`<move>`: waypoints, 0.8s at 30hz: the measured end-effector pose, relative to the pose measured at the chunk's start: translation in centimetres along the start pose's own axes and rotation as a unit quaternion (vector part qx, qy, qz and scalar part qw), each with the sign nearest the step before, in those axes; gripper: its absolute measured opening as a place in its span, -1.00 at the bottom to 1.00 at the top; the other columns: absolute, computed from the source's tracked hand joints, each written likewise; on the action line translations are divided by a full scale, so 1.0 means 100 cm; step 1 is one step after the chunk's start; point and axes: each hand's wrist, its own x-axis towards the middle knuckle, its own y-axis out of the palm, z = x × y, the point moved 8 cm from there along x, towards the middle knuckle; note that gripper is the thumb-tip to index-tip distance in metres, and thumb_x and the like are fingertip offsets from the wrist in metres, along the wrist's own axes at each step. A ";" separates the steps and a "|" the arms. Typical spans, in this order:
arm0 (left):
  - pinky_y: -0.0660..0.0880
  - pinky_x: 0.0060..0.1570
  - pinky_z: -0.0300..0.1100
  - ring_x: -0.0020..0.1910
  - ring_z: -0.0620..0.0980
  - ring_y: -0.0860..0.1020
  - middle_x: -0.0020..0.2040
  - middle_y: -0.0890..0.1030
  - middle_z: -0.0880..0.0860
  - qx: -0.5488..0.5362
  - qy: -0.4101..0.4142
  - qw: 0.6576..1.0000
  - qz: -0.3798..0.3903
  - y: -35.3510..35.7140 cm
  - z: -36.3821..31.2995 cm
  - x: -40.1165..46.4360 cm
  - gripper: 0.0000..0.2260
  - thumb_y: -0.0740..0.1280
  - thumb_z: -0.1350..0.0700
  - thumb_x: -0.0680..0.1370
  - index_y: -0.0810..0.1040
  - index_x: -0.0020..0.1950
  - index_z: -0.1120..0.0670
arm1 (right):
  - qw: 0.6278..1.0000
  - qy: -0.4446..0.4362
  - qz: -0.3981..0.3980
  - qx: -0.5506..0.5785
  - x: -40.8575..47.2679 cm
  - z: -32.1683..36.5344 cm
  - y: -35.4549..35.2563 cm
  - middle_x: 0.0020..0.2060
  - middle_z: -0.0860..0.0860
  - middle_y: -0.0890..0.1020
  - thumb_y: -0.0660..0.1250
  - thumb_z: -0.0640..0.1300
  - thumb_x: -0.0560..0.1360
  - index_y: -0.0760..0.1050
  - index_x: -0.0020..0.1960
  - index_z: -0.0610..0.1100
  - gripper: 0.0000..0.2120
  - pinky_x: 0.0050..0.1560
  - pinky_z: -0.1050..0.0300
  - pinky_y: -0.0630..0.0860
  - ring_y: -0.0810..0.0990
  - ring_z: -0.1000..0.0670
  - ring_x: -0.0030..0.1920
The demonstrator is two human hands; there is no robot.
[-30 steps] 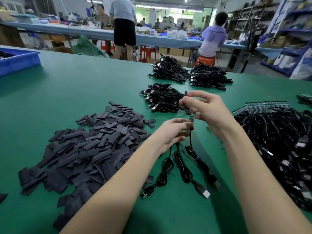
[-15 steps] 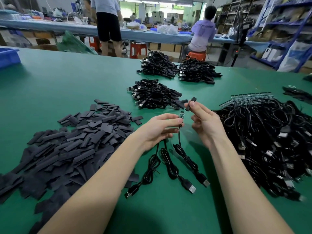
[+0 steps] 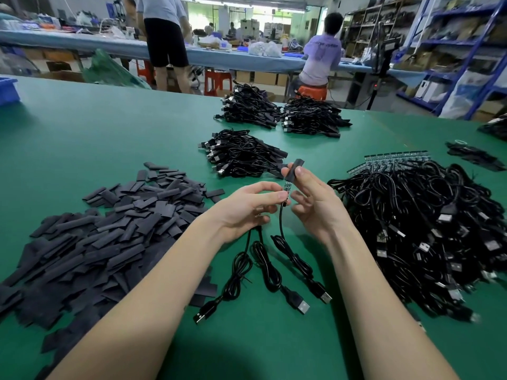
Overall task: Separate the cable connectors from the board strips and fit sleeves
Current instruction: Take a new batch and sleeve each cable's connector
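Note:
My left hand pinches a black cable just below its small green board connector and grips two more cables whose USB plugs lie on the green table. My right hand pinches a black sleeve that sits over the top end of that connector. A large heap of flat black sleeves lies at left. At right is a tangled pile of black cables with board strips along its far edge.
Three bundles of sleeved cables lie further back on the table. A blue bin stands at the far left edge. More black parts lie at far right. People work at a long bench behind.
My right hand has brought the sleeve down onto the top of the connector; half a second ago the sleeve was above and apart from it. The left hand keeps its hold.

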 end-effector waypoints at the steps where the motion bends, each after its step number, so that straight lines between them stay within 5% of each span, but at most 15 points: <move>1: 0.36 -0.26 -0.27 -0.25 -0.16 0.46 -0.09 0.61 -0.04 0.007 0.001 1.000 0.002 -0.001 -0.001 0.000 -0.67 0.53 0.03 0.36 0.57 0.08 0.02 | 1.000 0.009 0.018 0.000 0.000 -0.002 0.002 0.07 0.04 0.73 0.50 0.00 0.44 0.71 0.06 -0.04 -0.77 -0.45 0.36 0.22 0.34 0.19 -0.44; 8: 0.41 -0.25 -0.28 -0.19 -0.12 0.49 -0.04 0.69 -0.06 0.078 0.010 0.997 -0.023 -0.015 -0.015 -0.003 -0.67 0.54 0.03 0.41 0.57 0.12 0.03 | 0.995 0.052 0.078 -0.041 -0.002 -0.007 0.008 -0.15 0.11 0.69 0.53 -0.03 0.43 0.69 0.09 -0.09 -0.73 -0.45 0.40 0.26 0.31 0.18 -0.43; 12: 0.44 -0.11 -0.19 -0.15 -0.13 0.60 0.00 0.74 -0.07 0.199 0.040 0.978 -0.054 -0.017 -0.024 -0.003 -0.78 0.49 -0.04 0.51 0.50 0.03 -0.04 | 0.998 0.024 -0.004 -0.057 0.001 -0.005 -0.004 0.00 0.02 0.74 0.54 0.03 0.35 0.70 0.04 -0.06 -0.69 -0.48 0.37 0.30 0.36 0.17 -0.39; 17: 0.52 -0.09 -0.14 -0.29 -0.16 0.58 -0.25 0.70 -0.10 0.308 0.146 0.933 -0.114 -0.011 -0.038 -0.005 -0.83 0.54 0.06 0.48 0.57 -0.05 -0.03 | 0.996 0.010 -0.071 -0.048 0.002 -0.005 -0.017 0.00 0.03 0.74 0.51 -0.01 0.48 0.69 0.06 -0.09 -0.78 -0.52 0.38 0.25 0.31 0.18 -0.46; 24: 0.54 -0.07 -0.39 -0.15 -0.16 0.68 -0.21 0.72 -0.09 0.325 0.211 0.907 -0.166 -0.005 -0.044 -0.010 -0.88 0.57 0.10 0.45 0.67 -0.09 0.00 | 0.995 0.019 -0.098 -0.016 0.002 -0.010 -0.017 -0.03 0.06 0.74 0.46 -0.03 0.55 0.64 0.08 -0.08 -0.84 -0.52 0.37 0.23 0.27 0.16 -0.45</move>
